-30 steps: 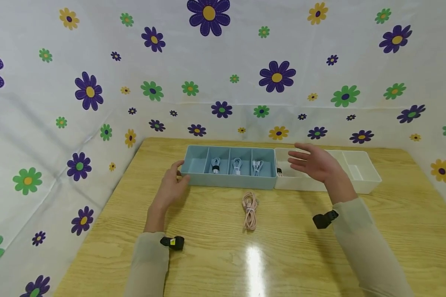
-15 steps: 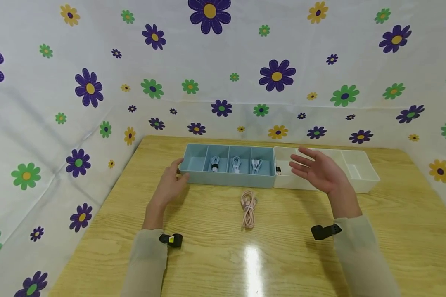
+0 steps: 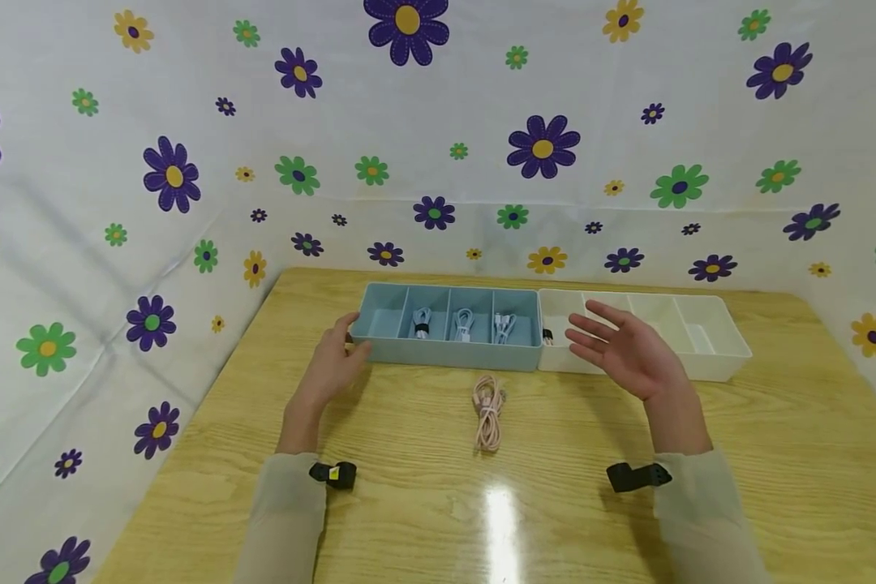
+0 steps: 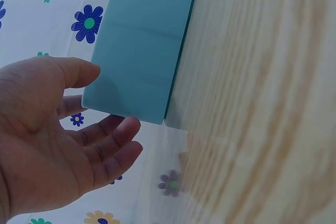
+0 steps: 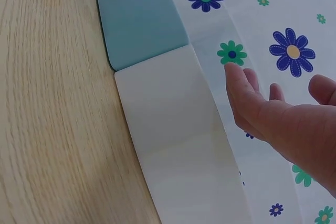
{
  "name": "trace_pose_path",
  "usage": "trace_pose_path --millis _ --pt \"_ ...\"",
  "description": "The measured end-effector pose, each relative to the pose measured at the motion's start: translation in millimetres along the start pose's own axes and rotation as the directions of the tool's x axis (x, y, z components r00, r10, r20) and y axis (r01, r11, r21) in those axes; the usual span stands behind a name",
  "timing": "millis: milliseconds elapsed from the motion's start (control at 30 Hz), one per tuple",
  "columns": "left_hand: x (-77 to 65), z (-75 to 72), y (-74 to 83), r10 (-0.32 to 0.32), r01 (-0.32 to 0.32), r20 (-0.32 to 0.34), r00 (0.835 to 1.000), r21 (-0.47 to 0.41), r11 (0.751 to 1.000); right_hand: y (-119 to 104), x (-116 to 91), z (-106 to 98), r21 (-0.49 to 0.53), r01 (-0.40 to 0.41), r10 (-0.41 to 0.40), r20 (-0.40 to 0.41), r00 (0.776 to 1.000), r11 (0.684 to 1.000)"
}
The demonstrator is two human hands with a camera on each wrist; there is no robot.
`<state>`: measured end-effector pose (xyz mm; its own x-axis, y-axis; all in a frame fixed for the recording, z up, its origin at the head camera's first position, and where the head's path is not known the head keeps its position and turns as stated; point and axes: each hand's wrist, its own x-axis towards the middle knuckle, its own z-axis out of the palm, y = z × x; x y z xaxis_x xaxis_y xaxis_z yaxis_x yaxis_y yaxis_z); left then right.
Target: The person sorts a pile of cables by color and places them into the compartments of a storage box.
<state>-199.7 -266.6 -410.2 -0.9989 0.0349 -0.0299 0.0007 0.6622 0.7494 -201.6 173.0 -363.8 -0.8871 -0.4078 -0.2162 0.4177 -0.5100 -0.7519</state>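
My left hand [image 3: 327, 367] is at the left end of a light blue divided box [image 3: 445, 354]. Its thumb [image 4: 81, 73] lies at the box's front corner, and the loosely bent fingers are beside the end wall. Three compartments hold coiled cables: one with a black tie [image 3: 422, 331], a second pale coil [image 3: 465, 324] and a third pale coil [image 3: 505, 328]; the leftmost compartment is bare. Over the cream divided box [image 3: 708, 368] hovers my right hand [image 3: 641, 357], fingers extended, holding nothing. A bundled pink cable [image 3: 488, 415] lies on the table in front of the boxes.
Both boxes stand end to end near the back of the wooden table [image 3: 409, 503]. Part of a black-tied cable [image 3: 547, 336] shows in the cream box's left compartment. Flower-printed cloth [image 3: 380, 105] hangs behind and to the left.
My right hand has drawn back slightly toward me and turned its palm a little more upward. The left hand, boxes and cables stay where they were.
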Motion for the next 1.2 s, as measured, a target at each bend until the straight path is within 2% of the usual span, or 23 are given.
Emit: trace_pose_path --millis 233,533,700,867,1200 --pt "0.5 2.6 -0.2 0.008 -0.008 0.007 1.0 0.01 1.0 8.8 -5.8 -5.9 0.011 0.011 -0.011 0.029 1.0 1.0" --pt "0.9 5.8 1.1 0.019 -0.019 0.024 1.0 0.015 1.0 19.6 -11.0 -7.6 -0.137 0.016 -0.015 0.009 1.0 0.99" --pt "2.3 4.5 4.9 0.046 -0.046 0.02 0.999 0.013 0.999 19.7 -14.2 -9.3 -0.148 0.02 -0.019 0.008 1.0 0.989" --pt "1.5 3.2 2.8 0.027 -0.027 0.007 1.0 0.018 0.999 18.3 -13.8 -11.0 -0.16 0.028 -0.026 0.012 1.0 0.987" --pt "1.1 3.8 1.0 0.022 -0.021 -0.021 1.0 0.037 0.999 8.2 -14.3 -13.7 -0.265 0.018 -0.027 -0.029 0.999 0.964"
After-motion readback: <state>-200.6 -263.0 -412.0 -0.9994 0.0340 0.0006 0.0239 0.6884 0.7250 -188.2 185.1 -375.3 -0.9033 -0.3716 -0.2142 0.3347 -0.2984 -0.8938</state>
